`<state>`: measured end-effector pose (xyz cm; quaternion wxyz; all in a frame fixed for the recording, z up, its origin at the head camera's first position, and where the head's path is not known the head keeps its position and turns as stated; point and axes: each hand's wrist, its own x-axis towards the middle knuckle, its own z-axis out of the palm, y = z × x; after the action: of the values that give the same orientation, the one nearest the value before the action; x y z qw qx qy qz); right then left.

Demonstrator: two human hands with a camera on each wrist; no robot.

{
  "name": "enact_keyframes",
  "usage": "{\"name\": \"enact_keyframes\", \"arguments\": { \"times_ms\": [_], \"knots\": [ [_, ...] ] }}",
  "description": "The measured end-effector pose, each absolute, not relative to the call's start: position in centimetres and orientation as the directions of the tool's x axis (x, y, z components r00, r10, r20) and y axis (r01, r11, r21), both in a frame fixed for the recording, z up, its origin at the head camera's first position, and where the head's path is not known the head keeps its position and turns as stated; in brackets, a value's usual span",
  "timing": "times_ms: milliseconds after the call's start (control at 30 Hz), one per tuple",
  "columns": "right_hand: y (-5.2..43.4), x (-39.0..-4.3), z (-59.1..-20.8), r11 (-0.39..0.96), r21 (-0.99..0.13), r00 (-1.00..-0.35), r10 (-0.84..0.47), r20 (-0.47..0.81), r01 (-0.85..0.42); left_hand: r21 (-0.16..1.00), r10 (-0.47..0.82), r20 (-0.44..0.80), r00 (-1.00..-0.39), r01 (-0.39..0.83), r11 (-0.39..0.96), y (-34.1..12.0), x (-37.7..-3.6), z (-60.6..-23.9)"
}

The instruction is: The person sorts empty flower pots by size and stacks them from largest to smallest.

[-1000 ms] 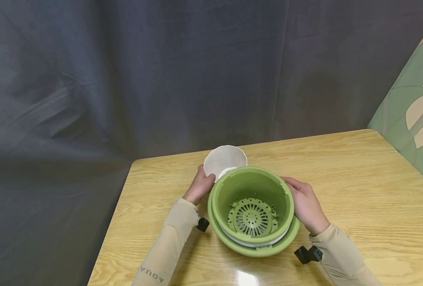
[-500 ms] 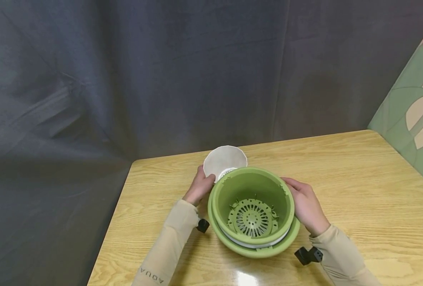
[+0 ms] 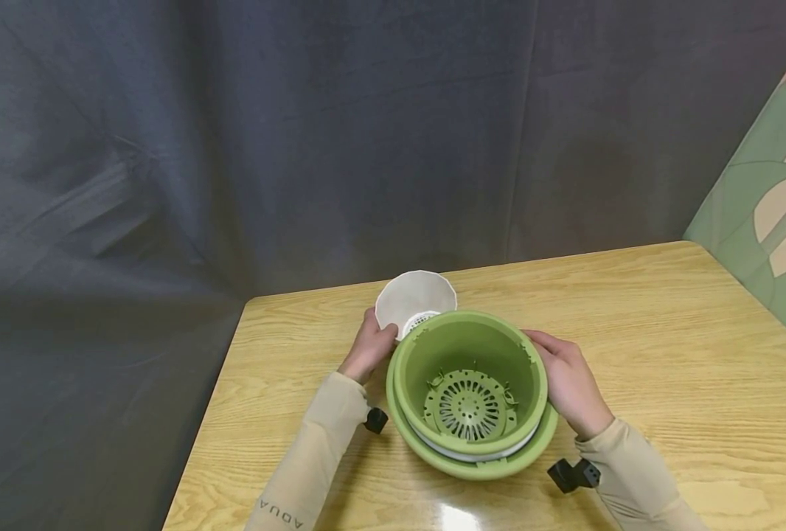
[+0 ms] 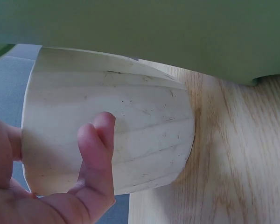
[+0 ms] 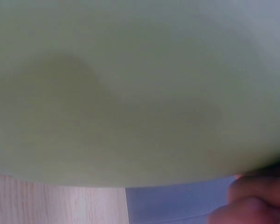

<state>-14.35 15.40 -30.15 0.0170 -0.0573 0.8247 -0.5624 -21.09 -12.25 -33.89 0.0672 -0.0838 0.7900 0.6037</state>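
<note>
A white pot (image 3: 416, 302) is tilting on the table (image 3: 665, 332) just behind the green pot (image 3: 469, 346), the left hand (image 3: 371, 346) curling around its side. The right hand (image 3: 568, 383) is lying flat-fingered against the green pot, which is nesting in a green saucer (image 3: 499, 466); a dark curtain (image 3: 300, 133) is hanging beyond.

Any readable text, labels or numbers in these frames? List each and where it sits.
"AQUA": on the left sleeve near the bottom edge of the head view, seen upside down; the fourth letter is least sure.
No print or mark shows on the green pot, the white pot or the table.
Both wrist views show no text.
</note>
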Motion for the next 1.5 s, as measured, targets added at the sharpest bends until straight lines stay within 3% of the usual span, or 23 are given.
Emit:
{"name": "enact_keyframes", "arguments": {
  "times_ms": [500, 667, 800, 1500],
  "knots": [
    [15.4, -14.3, -30.2, 0.358, -0.930, -0.992, -0.118, 0.039, -0.079, 0.955, 0.004, -0.237, -0.972, -0.232, 0.184, -12.7, -20.8, -32.7],
    [15.4, -14.4, -30.2, 0.355, -0.932, -0.993, -0.116, 0.030, -0.069, 0.963, 0.015, -0.196, -0.980, -0.190, 0.190, -12.5, -20.3, -31.7],
    [15.4, -14.6, -30.3, 0.355, -0.932, -0.993, -0.116, 0.027, -0.066, 0.971, 0.036, -0.164, -0.986, -0.155, 0.180, -12.8, -21.1, -33.1],
    [15.5, -14.9, -30.4, 0.321, -0.945, -0.992, -0.125, 0.023, -0.062, 0.956, -0.030, -0.198, -0.980, -0.200, 0.213, -12.7, -20.8, -32.4]
  ]
}}
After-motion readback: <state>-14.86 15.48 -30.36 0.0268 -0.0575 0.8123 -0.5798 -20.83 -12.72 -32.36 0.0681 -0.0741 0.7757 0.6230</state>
